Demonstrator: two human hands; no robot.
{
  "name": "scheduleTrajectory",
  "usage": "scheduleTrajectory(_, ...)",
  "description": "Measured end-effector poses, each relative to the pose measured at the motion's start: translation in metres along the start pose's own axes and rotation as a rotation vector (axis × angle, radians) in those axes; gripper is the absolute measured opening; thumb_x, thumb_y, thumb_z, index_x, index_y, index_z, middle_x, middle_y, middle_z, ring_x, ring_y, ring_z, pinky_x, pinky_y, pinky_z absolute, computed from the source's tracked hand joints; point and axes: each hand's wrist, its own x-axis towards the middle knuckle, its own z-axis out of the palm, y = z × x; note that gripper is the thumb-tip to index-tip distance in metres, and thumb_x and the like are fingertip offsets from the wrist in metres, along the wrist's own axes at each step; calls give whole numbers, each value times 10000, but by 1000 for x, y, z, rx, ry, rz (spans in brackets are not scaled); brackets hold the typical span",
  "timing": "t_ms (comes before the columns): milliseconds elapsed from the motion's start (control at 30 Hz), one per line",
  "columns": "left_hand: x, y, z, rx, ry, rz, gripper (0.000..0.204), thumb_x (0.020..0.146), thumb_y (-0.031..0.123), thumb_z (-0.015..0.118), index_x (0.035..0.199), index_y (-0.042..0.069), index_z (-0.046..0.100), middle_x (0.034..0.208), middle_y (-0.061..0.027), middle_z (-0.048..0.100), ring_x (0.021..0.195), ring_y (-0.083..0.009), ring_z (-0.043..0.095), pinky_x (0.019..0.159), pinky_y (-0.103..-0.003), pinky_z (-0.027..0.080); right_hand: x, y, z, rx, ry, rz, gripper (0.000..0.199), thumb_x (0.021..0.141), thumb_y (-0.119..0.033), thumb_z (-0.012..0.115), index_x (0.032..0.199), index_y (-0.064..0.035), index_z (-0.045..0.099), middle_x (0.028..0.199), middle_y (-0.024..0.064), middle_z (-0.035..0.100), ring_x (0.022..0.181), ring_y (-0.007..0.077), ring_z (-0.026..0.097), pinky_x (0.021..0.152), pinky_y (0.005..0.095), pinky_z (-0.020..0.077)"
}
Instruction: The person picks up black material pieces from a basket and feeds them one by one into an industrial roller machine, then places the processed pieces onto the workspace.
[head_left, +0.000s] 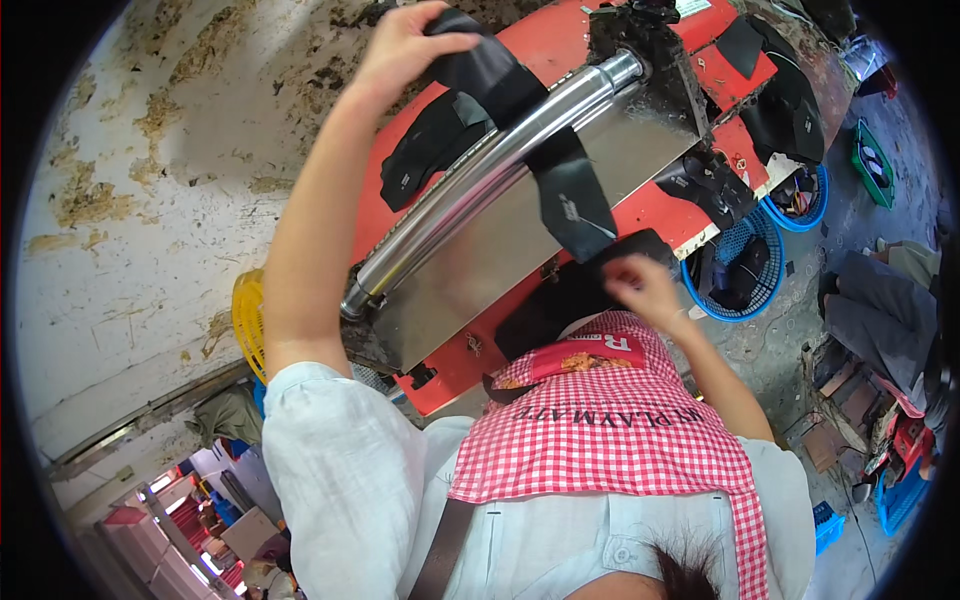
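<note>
My left hand (405,48) is raised behind a shiny metal roller (500,150) and pinches the far end of a black leather-like piece (490,78). This piece runs at the roller, and a black section (572,200) with a small light mark comes out on the near side over a flat metal plate (470,260). Close to my body, my right hand (645,290) has curled fingers at the edge of another black piece (555,308), which lies over the red table edge and my lap. Its fingertips are partly hidden.
More black pieces lie on the red tabletop, at the left (425,150) and at the right (785,110). Blue baskets (770,285) holding dark scraps stand on the floor to the right. A yellow basket (248,315) sits by the stained wall (150,190). Another person's legs (880,320) are at right.
</note>
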Motion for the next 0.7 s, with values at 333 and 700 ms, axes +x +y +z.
scheduleTrajectory(333,17,-5,-127,119,322,131,160,740,58,678,891,30,630,833,-14,634,725,-68,575,680,-191,442,19,13,111,-714,-389,-562,290,746,-167,550,1032,-139,586,1168,40,473,1101,221,453,971,394,321)
scheduleTrajectory(700,22,5,-73,867,449,223,235,778,164,621,1011,138,630,834,-33,640,716,-128,590,688,-235,455,9,3,72,-454,-292,-808,177,689,-176,574,856,-124,546,921,16,585,968,190,533,942,360,366)
